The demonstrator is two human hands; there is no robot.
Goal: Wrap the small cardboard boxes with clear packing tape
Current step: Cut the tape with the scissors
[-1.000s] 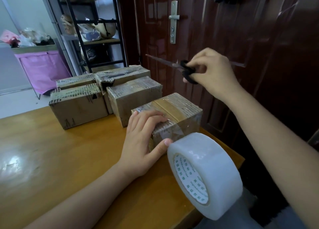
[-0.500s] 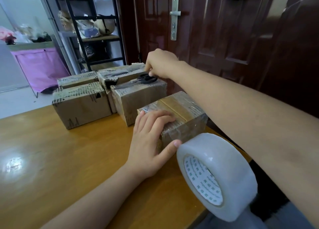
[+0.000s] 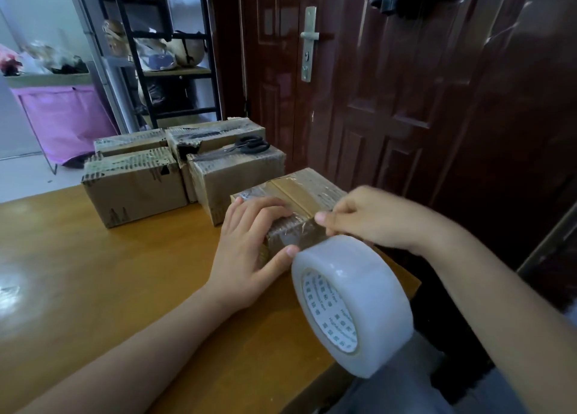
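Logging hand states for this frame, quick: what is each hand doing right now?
Left hand: fingers flat on the nearest box, thumb on its front, steadying it.
Right hand: fingers curled at the box's taped edge; a grip cannot be told.

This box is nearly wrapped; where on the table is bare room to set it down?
Bare table lies left of the left hand, in front of the stacked boxes. The right edge, around the tape roll, is crowded.

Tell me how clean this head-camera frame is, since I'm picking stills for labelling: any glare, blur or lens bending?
Head view: window glare whitens the glossy wooden table at left; wide-angle bending bows the dark red door and black metal shelf; the white roll of clear tape looms soft up close; both hands, left and right, look reasonably sharp.
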